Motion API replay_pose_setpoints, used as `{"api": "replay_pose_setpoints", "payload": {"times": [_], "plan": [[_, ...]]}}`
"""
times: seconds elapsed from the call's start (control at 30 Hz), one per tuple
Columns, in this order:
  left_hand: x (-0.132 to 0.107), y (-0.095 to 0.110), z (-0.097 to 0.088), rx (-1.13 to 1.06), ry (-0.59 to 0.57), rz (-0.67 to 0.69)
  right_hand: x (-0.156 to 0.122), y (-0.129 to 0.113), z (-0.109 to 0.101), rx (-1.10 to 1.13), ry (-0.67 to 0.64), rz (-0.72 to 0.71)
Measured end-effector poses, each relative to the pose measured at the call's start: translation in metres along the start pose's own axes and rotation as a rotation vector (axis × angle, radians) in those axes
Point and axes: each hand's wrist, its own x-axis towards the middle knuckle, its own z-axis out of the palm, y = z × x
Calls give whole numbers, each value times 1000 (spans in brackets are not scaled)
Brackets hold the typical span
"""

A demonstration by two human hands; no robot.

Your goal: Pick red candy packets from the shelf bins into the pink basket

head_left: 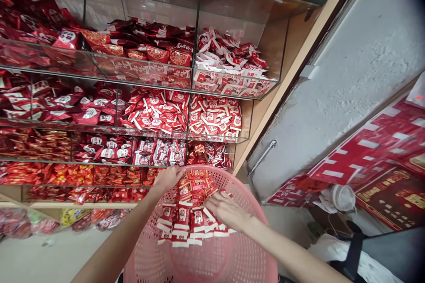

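A round pink plastic basket (pixel 249 247) with perforated walls stands below me against the shelves. Small red-and-white wrapped packets (pixel 198 220) lie in a loose pile on its far side. My left hand (pixel 168 179) is closed over the basket's far left rim. Inside the basket, my right hand (pixel 228 211) rests on the right side of the pile, fingers stretched out and touching the packets. What lies under those fingertips is hidden.
Glass-fronted shelves (pixel 156 70) full of red packets rise beyond the basket. Bagged goods (pixel 43 225) lie on the floor at left. A grey wall (pixel 352 75) runs along the right, with red printed boxes (pixel 395 185) and a white roll (pixel 343 197) near it.
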Motion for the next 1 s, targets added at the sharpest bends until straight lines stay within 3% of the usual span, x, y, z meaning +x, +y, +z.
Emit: {"api": "replay_pose_setpoints", "payload": {"times": [0.13, 0.27, 0.43, 0.67, 0.83, 1.0], "plan": [[0, -1, 2, -1, 15, 11, 3, -2, 16, -176, 40, -159], [0, -1, 2, 8, 20, 8, 3, 4, 23, -252, 29, -181], [-1, 0, 0, 7, 2, -6, -3, 5, 17, -190, 17, -144], [0, -1, 1, 20, 14, 6, -17, -11, 10, 42, -13, 140], [1, -1, 3, 21, 20, 5, -9, -16, 26, -77, -104, 148], [0, -1, 2, 9, 25, 10, 3, -18, 42, -216, -49, 76]]}}
